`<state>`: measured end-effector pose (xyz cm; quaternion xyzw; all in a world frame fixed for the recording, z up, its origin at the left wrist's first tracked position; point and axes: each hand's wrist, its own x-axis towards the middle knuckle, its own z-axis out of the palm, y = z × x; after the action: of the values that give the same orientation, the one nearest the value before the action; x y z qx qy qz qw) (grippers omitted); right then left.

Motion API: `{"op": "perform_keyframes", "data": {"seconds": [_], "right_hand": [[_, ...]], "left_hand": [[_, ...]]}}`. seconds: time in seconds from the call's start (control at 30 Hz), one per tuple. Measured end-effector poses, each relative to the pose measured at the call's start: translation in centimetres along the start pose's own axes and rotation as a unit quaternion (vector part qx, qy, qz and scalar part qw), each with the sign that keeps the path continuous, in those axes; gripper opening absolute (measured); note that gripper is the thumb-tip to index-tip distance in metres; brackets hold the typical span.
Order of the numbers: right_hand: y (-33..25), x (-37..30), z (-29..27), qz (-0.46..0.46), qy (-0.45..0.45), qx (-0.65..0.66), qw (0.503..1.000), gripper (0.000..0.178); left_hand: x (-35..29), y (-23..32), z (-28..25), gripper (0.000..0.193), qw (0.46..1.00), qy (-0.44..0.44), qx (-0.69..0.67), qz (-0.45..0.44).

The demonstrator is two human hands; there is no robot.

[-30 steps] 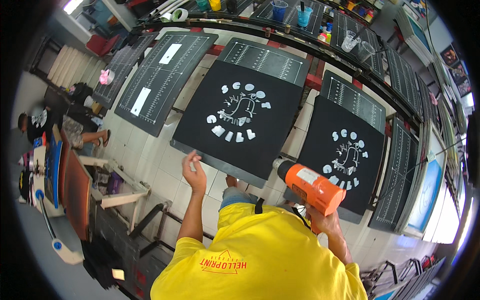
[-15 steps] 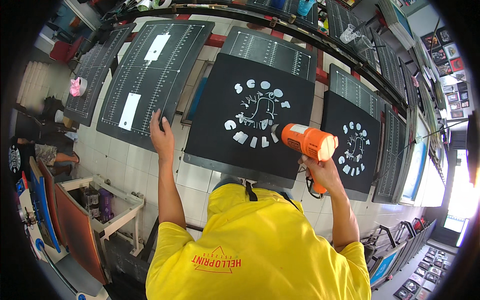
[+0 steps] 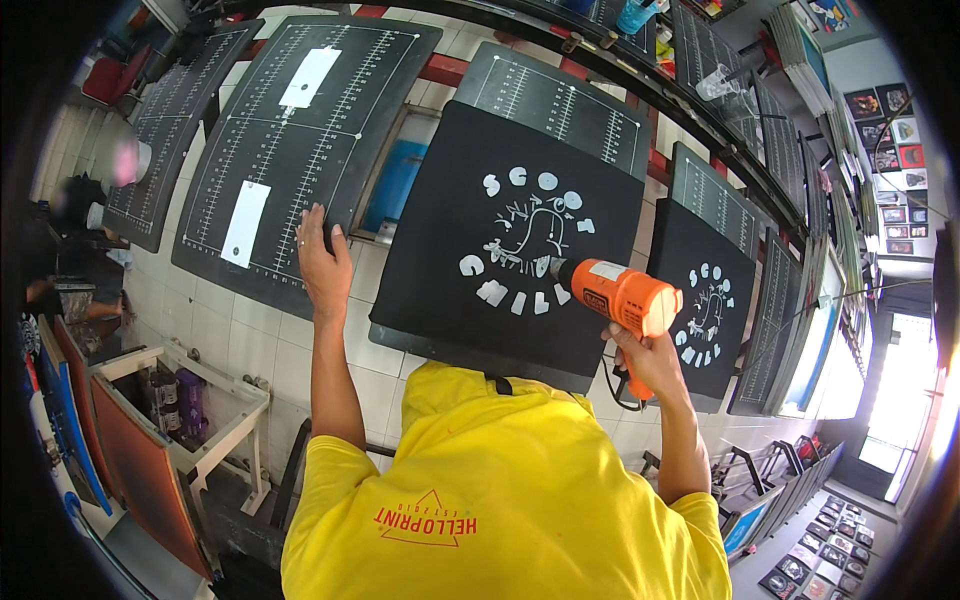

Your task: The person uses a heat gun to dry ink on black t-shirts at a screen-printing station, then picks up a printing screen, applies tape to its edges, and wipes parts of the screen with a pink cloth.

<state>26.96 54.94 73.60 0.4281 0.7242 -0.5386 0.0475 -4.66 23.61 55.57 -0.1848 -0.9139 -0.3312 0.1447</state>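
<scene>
Drying white print on black shirt (image 3: 450, 200): right hand (image 3: 645, 362) grips heat gun (image 3: 618, 295); left hand (image 3: 322, 262) flat, empty, on board (image 3: 290, 140) at 10 o'clock. Next: sweep nozzle evenly.

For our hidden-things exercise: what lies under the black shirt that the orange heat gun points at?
The black shirt lies on a dark ruled board, whose top sticks out beyond it. The rest of the board is covered. The right hand holds the heat gun.

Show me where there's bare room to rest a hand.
The gridded black platen beside the left hand is bare between its two white strips. The black shirt is crowded around the white print, under the orange heat gun.
</scene>
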Motion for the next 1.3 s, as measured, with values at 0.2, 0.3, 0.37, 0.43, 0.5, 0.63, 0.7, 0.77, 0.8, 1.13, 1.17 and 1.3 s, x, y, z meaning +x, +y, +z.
{"op": "perform_keyframes", "data": {"seconds": [0.2,0.3,0.37,0.43,0.5,0.63,0.7,0.77,0.8,1.13,1.17,1.3], "right_hand": [[-0.3,-0.1,0.2,0.005,-0.003,-0.007,1.0,0.03],[0.5,0.3,0.2,0.001,0.017,0.003,1.0,0.028],[0.4,0.4,0.0,0.0,0.011,0.005,1.0,0.027],[-0.3,0.1,-0.3,0.003,-0.014,0.006,1.0,0.026],[-0.3,0.4,0.1,-0.002,0.009,0.007,1.0,0.025],[-0.5,0.3,-0.1,-0.001,-0.01,-0.01,1.0,0.024],[-0.6,0.4,0.2,-0.006,-0.002,0.001,1.0,0.024],[-0.2,0.7,0.5,-0.003,0.023,0.0,1.0,0.023],[-0.2,0.7,0.4,-0.001,0.014,-0.003,1.0,0.023],[-1.8,0.8,0.3,0.004,-0.004,-0.025,1.0,0.023],[-1.9,0.7,0.5,0.002,-0.001,-0.022,1.0,0.023],[-1.6,1.1,0.4,0.004,0.008,-0.013,1.0,0.024]], "left_hand": [[-0.1,0.0,0.0,0.044,1.0,-0.013,0.023,-0.001],[0.0,0.5,-0.3,0.044,0.999,-0.004,-0.017,-0.026],[0.0,0.4,-0.3,0.044,1.0,-0.005,-0.018,-0.024],[0.0,0.4,-0.3,0.044,1.0,-0.006,-0.015,-0.024],[0.0,0.5,-0.2,0.044,1.0,-0.007,-0.008,-0.028],[0.0,0.3,-0.1,0.045,1.0,-0.006,-0.011,-0.022],[0.0,0.2,0.0,0.045,1.0,-0.01,-0.01,-0.021],[0.0,0.2,-0.1,0.045,1.0,-0.007,-0.009,-0.014],[0.0,0.2,-0.1,0.044,1.0,-0.006,-0.009,-0.01],[0.0,0.0,0.0,0.045,1.0,-0.007,0.002,-0.008],[0.0,0.0,0.0,0.045,1.0,-0.008,0.004,-0.005],[0.0,0.1,-0.1,0.045,1.0,-0.014,0.007,-0.011]]}}
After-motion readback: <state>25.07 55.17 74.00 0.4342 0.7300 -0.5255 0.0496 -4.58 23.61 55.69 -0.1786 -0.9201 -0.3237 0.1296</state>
